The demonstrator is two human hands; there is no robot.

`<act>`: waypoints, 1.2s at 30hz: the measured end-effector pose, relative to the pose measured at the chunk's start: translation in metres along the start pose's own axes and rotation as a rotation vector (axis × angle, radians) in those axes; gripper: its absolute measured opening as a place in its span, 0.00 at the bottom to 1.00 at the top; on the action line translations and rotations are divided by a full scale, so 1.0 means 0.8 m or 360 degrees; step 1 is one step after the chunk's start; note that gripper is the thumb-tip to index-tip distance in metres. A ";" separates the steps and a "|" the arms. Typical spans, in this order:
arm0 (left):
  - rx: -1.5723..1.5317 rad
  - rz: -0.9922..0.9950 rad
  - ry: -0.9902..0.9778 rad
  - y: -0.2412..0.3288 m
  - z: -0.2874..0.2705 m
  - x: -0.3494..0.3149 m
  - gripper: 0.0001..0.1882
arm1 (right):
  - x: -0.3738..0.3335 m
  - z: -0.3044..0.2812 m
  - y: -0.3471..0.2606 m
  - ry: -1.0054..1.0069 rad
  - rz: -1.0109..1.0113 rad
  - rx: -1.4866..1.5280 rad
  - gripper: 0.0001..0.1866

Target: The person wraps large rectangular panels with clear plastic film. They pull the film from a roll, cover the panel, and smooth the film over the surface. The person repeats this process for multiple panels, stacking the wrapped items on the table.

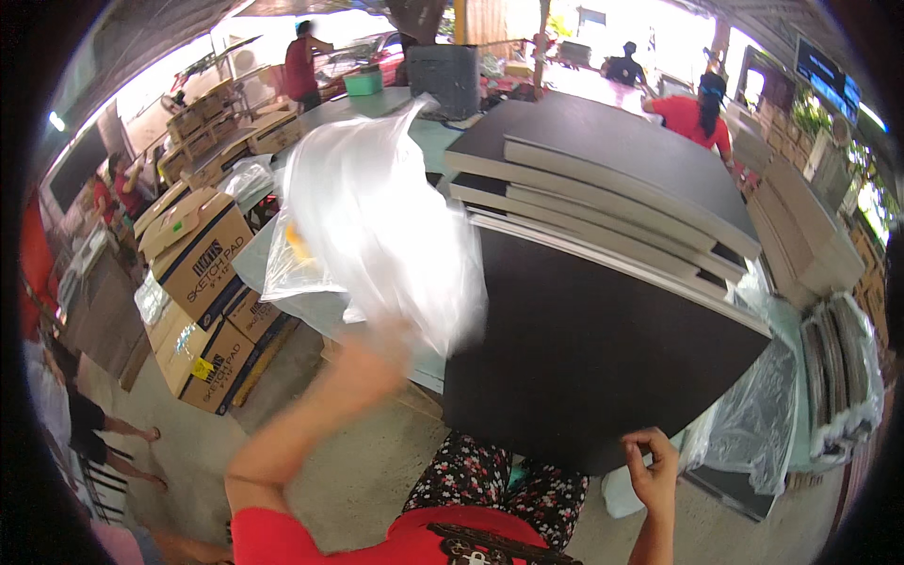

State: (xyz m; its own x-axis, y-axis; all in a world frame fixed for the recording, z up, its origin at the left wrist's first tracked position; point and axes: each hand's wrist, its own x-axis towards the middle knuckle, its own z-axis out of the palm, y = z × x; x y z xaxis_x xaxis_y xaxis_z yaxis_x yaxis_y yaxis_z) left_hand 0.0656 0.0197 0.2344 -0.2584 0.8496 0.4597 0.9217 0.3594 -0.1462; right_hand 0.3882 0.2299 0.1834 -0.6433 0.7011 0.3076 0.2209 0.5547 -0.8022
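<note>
A clear plastic bag (pixel 386 217), smeared by motion, hangs crumpled above the table left of the boards. My left hand (pixel 381 350) is blurred at its lower end and closed on it. A large black board (pixel 593 348) lies flat in front of me, its near edge reaching over my lap. At that board's near right edge, my right hand (pixel 653 466) has its fingers curled in against the rim. Just beyond rises a stack of thick black-faced boards (pixel 612 169) with pale edges, stepped unevenly.
Cardboard cartons (pixel 202 254) stand to the left, with more plastic (pixel 250 179) behind them. Clear-wrapped board bundles (pixel 841 377) and loose plastic sheeting (pixel 753 424) lie at the right. A green bin (pixel 363 82) sits on the far table. Other people (pixel 692 118) are in the background.
</note>
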 end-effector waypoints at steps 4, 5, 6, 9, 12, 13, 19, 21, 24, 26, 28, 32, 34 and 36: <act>-0.1389 0.0211 -0.1274 0.102 0.107 -0.102 0.08 | 0.008 0.052 -0.046 -0.0472 -0.0280 0.0306 0.19; -0.1511 0.0018 -0.1359 0.126 0.073 -0.069 0.08 | 0.012 0.073 -0.064 -0.0680 -0.0391 0.0239 0.29; -0.1617 -0.0174 -0.1455 0.141 0.038 -0.039 0.08 | 0.012 0.091 -0.071 -0.0743 -0.0601 0.0046 0.34; -0.1521 0.0120 -0.1017 0.118 -0.008 0.006 0.08 | 0.018 0.091 -0.044 -0.0765 -0.0501 0.0009 0.18; -0.1166 0.0094 -0.0836 0.102 0.010 0.012 0.08 | 0.028 0.061 -0.039 -0.0541 -0.0570 -0.0020 0.08; -0.1186 0.0103 -0.0524 0.099 0.038 0.007 0.07 | 0.026 0.056 -0.040 -0.0625 -0.0453 0.0092 0.08; -0.2622 -0.0762 -0.1079 0.087 0.055 0.015 0.09 | 0.007 -0.006 0.001 -0.0819 0.0185 0.0661 0.13; -0.3000 -0.1003 -0.1024 0.094 0.028 0.029 0.11 | 0.021 -0.020 -0.009 -0.0334 0.0562 0.1678 0.22; -0.3186 -0.1171 -0.0782 0.082 0.037 0.041 0.19 | 0.029 0.000 0.003 0.0171 0.0966 0.2478 0.40; -0.3305 -0.1333 -0.0556 0.075 0.048 0.039 0.19 | -0.003 0.014 0.031 -0.0240 0.1022 0.2586 0.38; -0.3189 -0.1371 -0.0503 0.068 0.059 0.030 0.21 | -0.017 0.011 0.043 -0.0523 0.0738 0.2088 0.31; -0.2929 -0.1554 -0.0427 0.055 0.061 0.016 0.17 | -0.020 0.009 0.036 -0.0611 0.0791 0.1578 0.14; -0.2090 -0.1214 -0.0165 0.052 0.050 0.018 0.15 | -0.016 0.005 0.026 -0.0638 0.0852 0.1643 0.09; -0.0640 -0.0481 0.0267 0.048 0.034 0.022 0.12 | -0.012 -0.005 0.023 -0.0823 0.0969 0.1658 0.09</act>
State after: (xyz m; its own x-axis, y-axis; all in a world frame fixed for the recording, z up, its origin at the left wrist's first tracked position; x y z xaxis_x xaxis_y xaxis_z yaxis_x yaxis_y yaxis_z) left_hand 0.0888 0.0589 0.2127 -0.5103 0.6457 0.5681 0.8599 0.3744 0.3469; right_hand 0.4017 0.2350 0.1678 -0.8983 0.3342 -0.2854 0.0573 -0.5547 -0.8301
